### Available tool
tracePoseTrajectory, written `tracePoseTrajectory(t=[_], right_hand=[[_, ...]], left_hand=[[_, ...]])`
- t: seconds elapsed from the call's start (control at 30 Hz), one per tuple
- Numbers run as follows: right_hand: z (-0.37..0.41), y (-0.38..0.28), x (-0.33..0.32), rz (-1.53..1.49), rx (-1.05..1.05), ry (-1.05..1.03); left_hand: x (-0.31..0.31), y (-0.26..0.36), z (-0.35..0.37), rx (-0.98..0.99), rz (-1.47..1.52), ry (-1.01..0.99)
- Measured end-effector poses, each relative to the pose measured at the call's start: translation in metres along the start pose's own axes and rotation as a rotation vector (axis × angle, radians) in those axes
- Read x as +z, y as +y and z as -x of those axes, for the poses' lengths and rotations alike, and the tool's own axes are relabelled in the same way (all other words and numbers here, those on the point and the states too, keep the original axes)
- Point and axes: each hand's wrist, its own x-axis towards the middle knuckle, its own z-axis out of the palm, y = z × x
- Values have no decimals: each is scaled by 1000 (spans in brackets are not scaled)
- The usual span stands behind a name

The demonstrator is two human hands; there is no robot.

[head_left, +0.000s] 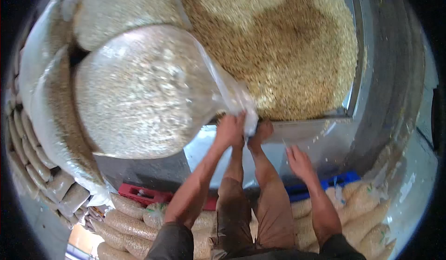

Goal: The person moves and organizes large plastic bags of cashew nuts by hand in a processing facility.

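A large clear plastic bag point(139, 93) full of pale flakes or grains lies on its side at the left of centre. My left hand point(230, 131) is closed around its gathered neck, and the loose plastic end point(250, 120) sticks out past the fingers. My right hand point(301, 163) is apart from the bag, lower and to the right, with its fingers drawn together. A thin pale streak shows by its fingertips, too blurred to name. My bare feet are close to the bag's neck, one partly hidden behind my left hand.
A broad heap of loose golden grain point(297, 60) fills a metal-edged tray point(360, 74) ahead. More filled bags point(67, 107) stand at the left, and stacked sacks point(130, 227) lie below. Red point(144, 192) and blue point(325, 183) pallets show near my legs.
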Motion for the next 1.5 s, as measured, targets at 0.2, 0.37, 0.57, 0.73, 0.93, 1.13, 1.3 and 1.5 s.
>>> tracePoseTrajectory(t=[0.2,0.37,0.57,0.73,0.93,1.13,1.3,1.5], right_hand=[[122,136,41,-115,55,48],[176,236,86,-296,239,-11],[193,201,41,-536,109,179],[178,120,-56,-666,278,-13],[161,87,-107,-642,64,15],[200,21,-125,-424,90,-24],[115,28,-65,-131,115,63],[214,-121,28,-52,-215,78]], left_hand=[[-25,47,46,-120,163,41],[-51,107,90,-69,119,115],[-95,99,151,11,-97,220],[-125,135,266,14,132,195],[-100,69,370,-231,365,456],[-52,-50,458,-450,414,514],[-30,-154,508,-536,465,703],[-64,-247,615,-524,981,767]])
